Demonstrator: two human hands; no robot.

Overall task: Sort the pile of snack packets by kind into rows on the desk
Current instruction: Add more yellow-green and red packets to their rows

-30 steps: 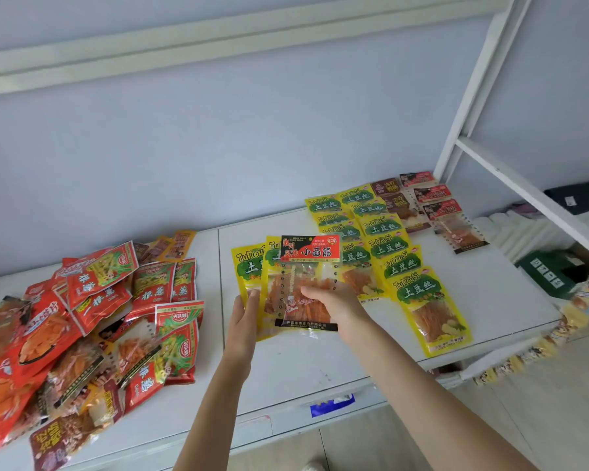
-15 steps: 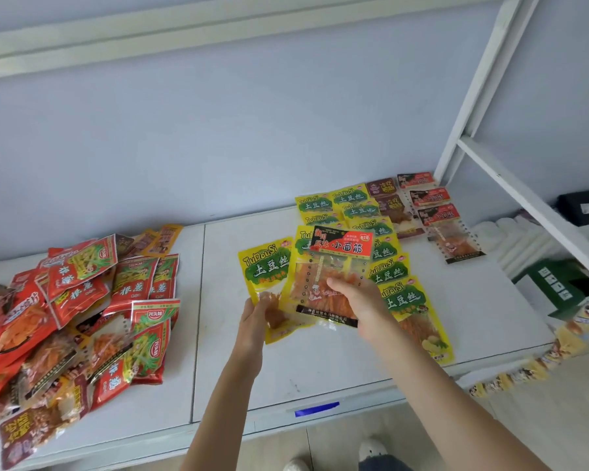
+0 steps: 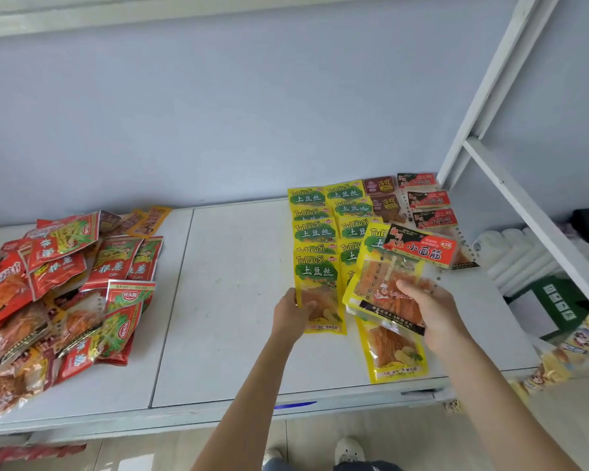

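Yellow packet (image 3: 320, 294) pinched in left hand (image 3: 291, 316), at the yellow row's (image 3: 315, 229) near end. Right hand (image 3: 429, 309) grips red-topped packets (image 3: 400, 277) beside it, above the counter (image 3: 232, 300).

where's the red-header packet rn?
Head view, right of centre: the red-header packet is pinched in the right hand atop a yellow packet, above the yellow rows, just left of the red-header row.

You see the jumbled pile of red packets (image 3: 65, 287) at the bench's left, yellow packets (image 3: 323, 232) in overlapping rows at right, and a red-topped packet (image 3: 402, 277) raised, tilted, above them.
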